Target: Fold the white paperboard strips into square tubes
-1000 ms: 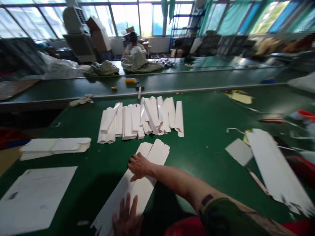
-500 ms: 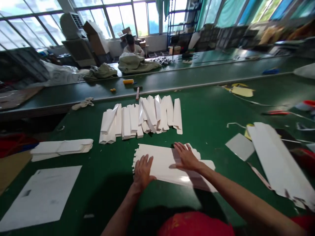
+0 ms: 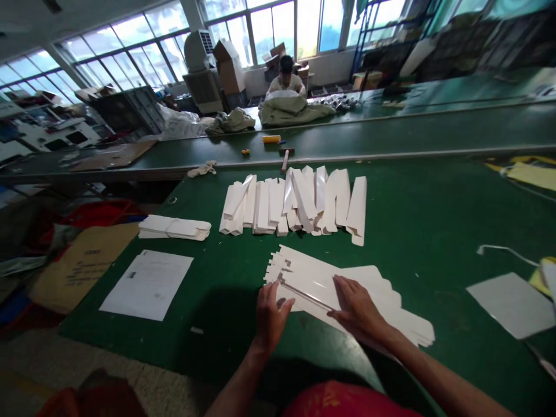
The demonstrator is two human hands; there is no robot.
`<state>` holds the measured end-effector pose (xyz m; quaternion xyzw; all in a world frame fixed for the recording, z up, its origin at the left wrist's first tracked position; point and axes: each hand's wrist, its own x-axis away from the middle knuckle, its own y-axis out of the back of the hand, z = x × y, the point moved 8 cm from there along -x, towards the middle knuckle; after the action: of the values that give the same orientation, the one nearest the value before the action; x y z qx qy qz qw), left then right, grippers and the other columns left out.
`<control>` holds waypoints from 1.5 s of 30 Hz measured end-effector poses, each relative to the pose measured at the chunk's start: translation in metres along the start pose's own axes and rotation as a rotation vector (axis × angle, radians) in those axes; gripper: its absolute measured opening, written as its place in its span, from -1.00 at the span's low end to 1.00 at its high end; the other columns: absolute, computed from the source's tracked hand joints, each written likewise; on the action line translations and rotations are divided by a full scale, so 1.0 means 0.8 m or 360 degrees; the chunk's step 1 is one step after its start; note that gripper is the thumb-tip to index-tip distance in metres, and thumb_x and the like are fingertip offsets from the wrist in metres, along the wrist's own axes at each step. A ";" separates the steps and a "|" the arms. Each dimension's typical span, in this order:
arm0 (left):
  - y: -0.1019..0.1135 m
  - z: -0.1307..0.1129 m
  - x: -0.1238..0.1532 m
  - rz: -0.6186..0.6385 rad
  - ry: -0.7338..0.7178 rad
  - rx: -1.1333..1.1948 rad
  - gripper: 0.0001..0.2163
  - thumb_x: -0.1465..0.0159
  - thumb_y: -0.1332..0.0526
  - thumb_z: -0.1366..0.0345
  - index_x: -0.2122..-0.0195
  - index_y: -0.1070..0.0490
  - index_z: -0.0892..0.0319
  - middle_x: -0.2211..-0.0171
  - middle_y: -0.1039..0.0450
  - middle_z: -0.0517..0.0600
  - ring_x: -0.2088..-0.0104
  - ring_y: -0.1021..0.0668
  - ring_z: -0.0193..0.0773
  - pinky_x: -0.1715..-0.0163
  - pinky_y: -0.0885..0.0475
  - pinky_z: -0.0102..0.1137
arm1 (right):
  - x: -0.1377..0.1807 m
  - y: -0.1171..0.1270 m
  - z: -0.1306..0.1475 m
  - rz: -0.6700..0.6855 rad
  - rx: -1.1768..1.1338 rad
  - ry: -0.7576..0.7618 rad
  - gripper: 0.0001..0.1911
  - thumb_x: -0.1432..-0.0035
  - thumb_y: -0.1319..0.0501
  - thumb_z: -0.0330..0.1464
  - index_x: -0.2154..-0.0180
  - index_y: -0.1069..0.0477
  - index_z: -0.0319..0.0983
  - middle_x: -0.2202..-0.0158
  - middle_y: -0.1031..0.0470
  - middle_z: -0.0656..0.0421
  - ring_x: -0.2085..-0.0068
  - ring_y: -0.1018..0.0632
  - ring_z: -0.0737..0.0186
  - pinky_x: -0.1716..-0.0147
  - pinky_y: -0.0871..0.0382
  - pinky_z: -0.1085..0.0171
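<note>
A flat white die-cut cardboard blank (image 3: 373, 286) lies across the green table (image 3: 434, 220) in front of me. My left hand (image 3: 270, 315) rests on its left near edge, thumb and fingers lifting a narrow flap. My right hand (image 3: 357, 306) presses on the blank's middle with fingers stretched flat. Just beyond lies a row of several folded white cardboard pieces (image 3: 295, 202).
A small stack of white blanks (image 3: 174, 228) and a printed sheet (image 3: 147, 284) lie at the table's left. A grey card (image 3: 515, 304) sits at the right. A person (image 3: 285, 81) works at a far table with cloth. Boxes and brown cardboard (image 3: 82, 266) lie on the floor at left.
The blank has been turned from lengthwise to crosswise, and both hands have slid to its near edge. My left hand now lifts a flap. The view has shifted left.
</note>
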<state>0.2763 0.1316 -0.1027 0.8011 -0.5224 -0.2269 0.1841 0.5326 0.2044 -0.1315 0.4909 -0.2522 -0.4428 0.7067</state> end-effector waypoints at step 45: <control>0.050 -0.239 -0.077 -0.0185 -0.0024 0.0384 -0.58 -0.13 -0.40 0.17 0.04 -0.40 0.21 0.16 -0.58 0.17 0.16 -0.61 -0.03 0.20 -0.47 -0.27 | -0.060 0.068 0.125 0.0182 -0.1809 0.0137 -0.22 0.16 -0.34 0.22 0.12 -0.47 -0.25 0.21 -0.57 0.02 0.21 -0.56 -0.06 0.21 -0.47 0.06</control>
<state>0.3306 0.1837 0.0876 0.8445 -0.5000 -0.1788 0.0691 0.4506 0.2062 -0.0389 0.0368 0.0284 -0.4495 0.8921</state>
